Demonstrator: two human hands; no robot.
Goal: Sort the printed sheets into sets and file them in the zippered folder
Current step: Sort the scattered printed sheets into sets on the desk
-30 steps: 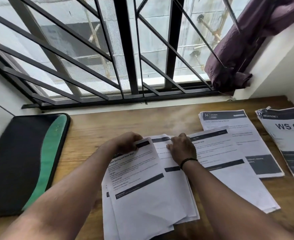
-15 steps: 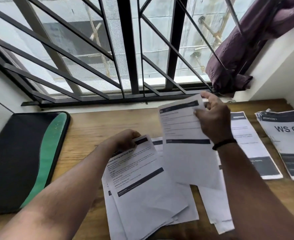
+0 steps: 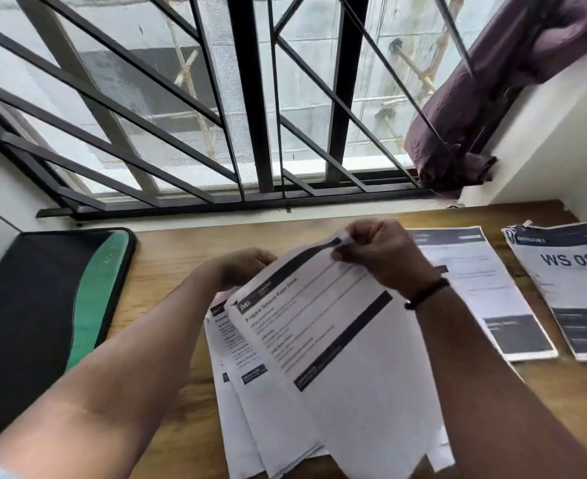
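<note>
Wooden desk [image 3: 167, 257] under a barred window; a thin white printed sheet [image 3: 333, 340] hangs over the near-edge stack [image 3: 237, 382], right hand [image 3: 378, 254] pinching its top corner; left hand [image 3: 243, 266] grips the stack's far edge; light, floppy paper, probably best held by edges; black-and-green zippered folder [image 3: 43, 323] lies at the left edge.

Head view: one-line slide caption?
Right hand pinches a sheet over the stack held by the left hand; folder at left.

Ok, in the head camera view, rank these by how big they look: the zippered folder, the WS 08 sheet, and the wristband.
Largest to smallest, as they appear:
1. zippered folder, black and green, at the left of the desk
2. WS 08 sheet, though the frame's right edge cuts it off
3. wristband, by far the smallest

Wide-angle distortion may skew the first two.
</note>
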